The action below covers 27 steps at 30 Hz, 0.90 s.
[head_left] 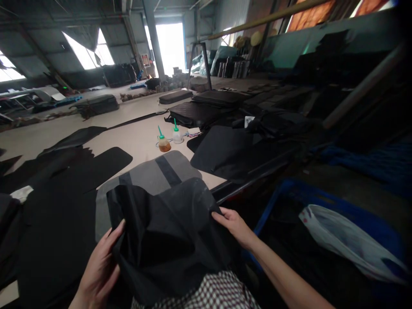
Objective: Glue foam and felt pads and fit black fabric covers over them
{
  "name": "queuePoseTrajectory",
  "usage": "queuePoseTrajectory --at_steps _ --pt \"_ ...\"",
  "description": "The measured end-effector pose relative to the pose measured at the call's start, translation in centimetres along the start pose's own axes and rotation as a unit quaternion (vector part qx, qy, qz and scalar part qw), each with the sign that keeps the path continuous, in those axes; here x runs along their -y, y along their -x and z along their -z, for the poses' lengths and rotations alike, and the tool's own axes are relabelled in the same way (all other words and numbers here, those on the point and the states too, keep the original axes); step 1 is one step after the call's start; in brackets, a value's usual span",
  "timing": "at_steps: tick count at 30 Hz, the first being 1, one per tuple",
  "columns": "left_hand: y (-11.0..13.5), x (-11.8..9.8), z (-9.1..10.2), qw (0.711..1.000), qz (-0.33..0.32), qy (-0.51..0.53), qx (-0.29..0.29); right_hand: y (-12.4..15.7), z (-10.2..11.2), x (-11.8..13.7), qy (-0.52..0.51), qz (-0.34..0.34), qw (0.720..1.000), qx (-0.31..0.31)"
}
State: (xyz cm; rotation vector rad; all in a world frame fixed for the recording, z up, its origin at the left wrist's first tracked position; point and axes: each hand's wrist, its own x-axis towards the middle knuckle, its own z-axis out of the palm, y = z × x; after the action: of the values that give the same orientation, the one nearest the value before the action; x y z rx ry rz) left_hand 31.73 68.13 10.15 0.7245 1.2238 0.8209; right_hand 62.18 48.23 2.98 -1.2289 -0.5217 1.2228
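Observation:
A piece of black fabric (174,227) is stretched between my two hands, creased and hanging over my checked clothing. My left hand (104,262) pinches its left edge, thumb on top. At the right edge, my right hand (232,223) grips the fabric between thumb and fingers. Just beyond it, partly covered, a grey rounded panel (144,171) with dark strips lies on the table. Past the panel stand two squeeze bottles with green nozzles: one with amber liquid (164,145), the other whitish (177,136).
Black fabric pieces (61,193) spread over the table's left side. More dark pieces (225,148) and stacked black cases (196,112) lie to the right and back. A blue crate (277,197) with a whitish plastic bag (341,240) stands low at my right.

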Motion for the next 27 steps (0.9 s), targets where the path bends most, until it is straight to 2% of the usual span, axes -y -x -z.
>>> queuePoseTrajectory --at_steps 4,6,8,10,13,17,20,24,27 --pt "0.3 -0.7 -0.6 1.0 -0.002 -0.005 0.028 -0.5 -0.7 1.9 -0.026 0.041 0.997 -0.066" --pt "-0.4 -0.8 -0.1 0.999 -0.01 -0.036 0.029 -0.8 -0.2 3.1 -0.027 0.063 0.993 -0.101" --pt "-1.2 -0.8 0.9 0.992 -0.023 -0.116 0.037 -1.0 0.3 4.4 -0.016 0.09 0.987 -0.13" --pt "-1.9 -0.7 2.0 0.972 -0.042 -0.226 0.05 -1.3 0.6 5.3 0.002 0.108 0.983 -0.148" --pt "-2.7 -0.5 3.0 0.93 -0.087 -0.356 0.034 -1.7 0.5 6.1 0.035 0.126 0.978 -0.164" --pt "-3.4 -0.1 3.5 0.885 -0.145 -0.443 -0.005 -2.5 0.1 6.3 0.063 0.142 0.973 -0.168" --pt "-3.8 0.2 3.8 0.862 -0.16 -0.481 -0.031 -3.3 -0.1 6.3 0.074 0.144 0.973 -0.167" --pt "-4.0 0.4 4.3 0.864 -0.158 -0.475 -0.059 -4.3 -0.2 5.9 0.078 0.143 0.975 -0.151" --pt "-3.9 0.4 4.4 0.887 -0.146 -0.434 -0.064 -5.0 0.0 5.6 0.089 0.135 0.978 -0.132"
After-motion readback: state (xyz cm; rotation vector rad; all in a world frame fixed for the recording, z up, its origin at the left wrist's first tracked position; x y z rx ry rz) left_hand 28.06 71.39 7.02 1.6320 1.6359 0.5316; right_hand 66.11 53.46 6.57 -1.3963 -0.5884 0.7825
